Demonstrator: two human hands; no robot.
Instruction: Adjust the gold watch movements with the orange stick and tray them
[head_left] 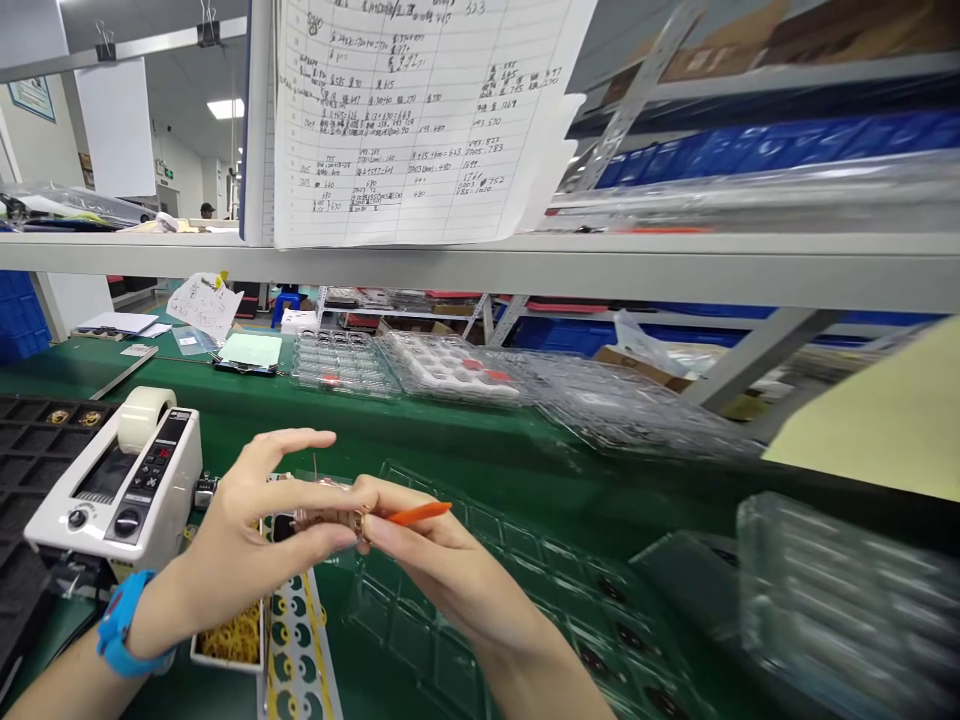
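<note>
My left hand [259,515], with a blue wristband, pinches a small ring-like part [341,517] with copper-coloured edges between thumb and fingers, its index finger raised. A thin reddish wire stands up near that fingertip. My right hand [420,545] meets the left one at the part's right side, thumb and fingers closed. From its grip an orange pointed stick [421,513] juts to the right. Fingers cover most of the small part. Below the hands lies a sheet of yellow crescent-shaped stickers [292,640], beside a white box [262,640] of thin yellow rings.
A white tape dispenser [184,460] stands left, next to a black compartment tray [22,480]. Clear plastic trays [442,625] lie at right, some holding dark round parts. More trays [450,365] line the bench's back under a shelf [480,265] with an open handwritten notebook [420,120].
</note>
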